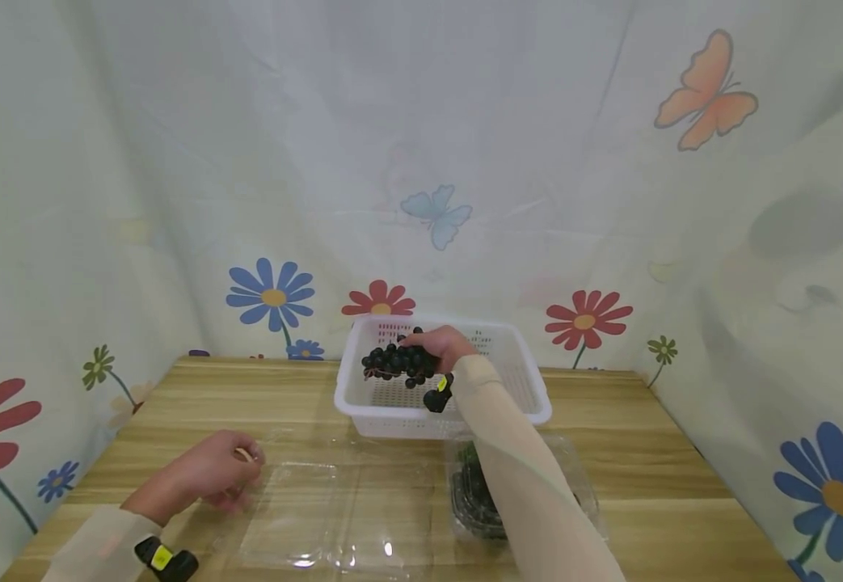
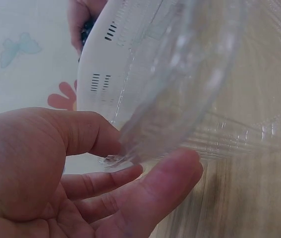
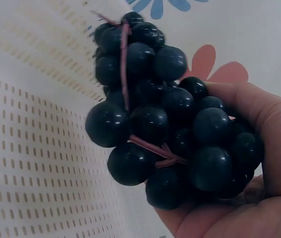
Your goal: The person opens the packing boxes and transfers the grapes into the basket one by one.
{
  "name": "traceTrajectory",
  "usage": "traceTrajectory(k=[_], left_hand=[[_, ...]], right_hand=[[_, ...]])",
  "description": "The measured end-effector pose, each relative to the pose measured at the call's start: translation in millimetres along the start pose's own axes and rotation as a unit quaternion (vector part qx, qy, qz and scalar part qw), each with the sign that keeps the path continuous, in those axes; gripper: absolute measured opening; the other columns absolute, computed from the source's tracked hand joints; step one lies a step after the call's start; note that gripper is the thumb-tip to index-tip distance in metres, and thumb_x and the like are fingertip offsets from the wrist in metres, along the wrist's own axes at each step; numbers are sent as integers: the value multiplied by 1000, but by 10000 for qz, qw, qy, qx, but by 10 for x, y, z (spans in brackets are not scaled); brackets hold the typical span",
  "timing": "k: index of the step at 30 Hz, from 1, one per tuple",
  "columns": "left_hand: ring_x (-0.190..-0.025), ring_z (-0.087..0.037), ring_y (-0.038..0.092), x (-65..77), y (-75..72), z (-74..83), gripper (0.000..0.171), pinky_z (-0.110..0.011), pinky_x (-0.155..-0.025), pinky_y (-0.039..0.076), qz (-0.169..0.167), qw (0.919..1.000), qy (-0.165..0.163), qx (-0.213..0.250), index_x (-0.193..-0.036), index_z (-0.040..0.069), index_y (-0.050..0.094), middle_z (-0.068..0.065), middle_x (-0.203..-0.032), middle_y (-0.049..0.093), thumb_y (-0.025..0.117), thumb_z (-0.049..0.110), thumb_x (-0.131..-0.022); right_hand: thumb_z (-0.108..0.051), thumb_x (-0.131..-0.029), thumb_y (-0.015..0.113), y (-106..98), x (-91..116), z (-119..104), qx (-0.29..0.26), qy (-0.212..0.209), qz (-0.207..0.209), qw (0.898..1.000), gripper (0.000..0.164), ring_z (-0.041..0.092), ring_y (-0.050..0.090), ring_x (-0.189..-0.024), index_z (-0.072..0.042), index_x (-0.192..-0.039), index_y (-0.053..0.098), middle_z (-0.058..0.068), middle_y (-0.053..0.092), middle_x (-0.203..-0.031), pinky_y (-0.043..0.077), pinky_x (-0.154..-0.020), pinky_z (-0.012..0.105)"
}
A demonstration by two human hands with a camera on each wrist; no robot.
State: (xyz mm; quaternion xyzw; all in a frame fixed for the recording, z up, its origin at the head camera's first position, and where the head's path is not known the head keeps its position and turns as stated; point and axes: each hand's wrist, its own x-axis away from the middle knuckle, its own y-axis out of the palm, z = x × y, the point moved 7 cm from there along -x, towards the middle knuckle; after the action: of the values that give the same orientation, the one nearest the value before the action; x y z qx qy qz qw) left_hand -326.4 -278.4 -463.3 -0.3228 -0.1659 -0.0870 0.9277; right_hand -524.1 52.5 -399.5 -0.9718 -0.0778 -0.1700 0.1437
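Observation:
My right hand [image 1: 446,346] grips a bunch of dark grapes [image 1: 395,362] over the white perforated basket [image 1: 385,419]. In the right wrist view, reddish stems run between the round grapes [image 3: 150,119], and the fingers wrap one end of the bunch. Lower down on the left, my left hand [image 1: 213,469] is at the edge of an open clear plastic clamshell container [image 1: 290,513]. The left wrist view has its thumb and fingers [image 2: 172,173] pinching the rim of that clear plastic [image 2: 180,99].
Right of the open clamshell sits another clear container [image 1: 475,501] with dark contents, partly hidden by my right forearm. The wooden table [image 1: 647,461] meets a flower-printed curtain [image 1: 465,275] behind the basket.

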Motion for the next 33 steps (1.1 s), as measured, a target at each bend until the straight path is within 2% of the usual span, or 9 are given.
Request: traceTrajectory(k=[4, 7, 12, 19, 26, 33], left_hand=[[-68, -23, 69, 0, 8, 1, 25, -36, -57, 62, 3, 10000, -15, 22, -117, -1, 61, -13, -91, 64, 62, 8, -94], [-68, -23, 69, 2, 7, 1, 26, -36, -58, 62, -6, 10000, -44, -10, -118, -1, 61, -13, -91, 65, 62, 8, -93], [-68, -23, 68, 11, 10, 2, 27, -36, -57, 62, 1, 10000, -32, -11, -118, -2, 60, -13, -90, 65, 62, 8, -93], [-67, -24, 69, 2, 42, 23, 24, -37, -56, 62, 8, 9999, 72, 91, -116, -1, 60, -13, -90, 66, 62, 7, -94], [-67, -24, 69, -16, 59, 28, 22, -38, -57, 62, -38, 9999, 57, 90, -115, 0, 60, -13, -91, 66, 62, 8, -95], [-68, -24, 69, -16, 61, 48, 23, -38, -58, 63, -51, 10000, 30, 70, -117, 0, 60, -13, -93, 66, 62, 8, -95]], right_hand=[[-35, -84, 84, -14, -24, 0, 426, 84, 120, 9990, 70, 38, 59, -130, 0, -138, 57, 20, 56, -145, 52, -108, 52], [-38, -84, 84, -10, -50, 8, 638, 153, 246, 9975, 80, 46, 50, -138, 1, -145, 50, 23, 46, -154, 46, -112, 58], [-39, -84, 84, 13, -102, 22, 798, 214, 270, 9962, 83, 51, 50, -137, 1, -147, 47, 23, 44, -157, 46, -112, 59], [-38, -81, 87, -4, -185, 47, 1036, 293, 415, 9933, 78, 41, 51, -138, 0, -141, 55, 19, 49, -153, 48, -112, 55], [-39, -77, 90, -30, -243, 127, 1245, 604, 495, 9891, 87, 39, 52, -137, -2, -145, 51, 17, 49, -154, 47, -113, 53], [-41, -74, 92, -33, -243, 185, 1338, 727, 562, 9867, 80, 40, 53, -133, -4, -137, 58, 18, 54, -148, 47, -111, 57]])
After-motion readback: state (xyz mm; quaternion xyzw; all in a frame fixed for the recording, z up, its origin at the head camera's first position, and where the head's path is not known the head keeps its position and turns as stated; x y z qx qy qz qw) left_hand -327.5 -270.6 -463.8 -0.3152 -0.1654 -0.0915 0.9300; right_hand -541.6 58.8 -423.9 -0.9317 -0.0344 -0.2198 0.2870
